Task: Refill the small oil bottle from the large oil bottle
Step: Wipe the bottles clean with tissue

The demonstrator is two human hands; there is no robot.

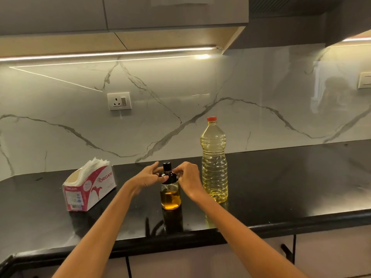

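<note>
Both hands, left hand point(149, 177) and right hand point(187, 177), pinch the upright small oil bottle's point(170, 194) black cap point(167, 171) between their fingers point(163, 178); large oil bottle point(214, 163) just beyond the right fingers.

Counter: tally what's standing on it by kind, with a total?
Oil bottles: 2, the small bottle gripped at its black top by the left hand and right hand, and the large bottle
Tissue boxes: 1
Total: 3

I see a black countertop point(281, 177) carrying a tissue box point(90, 189), the small oil bottle point(170, 195) and, just right, the large oil bottle point(214, 163)
</note>
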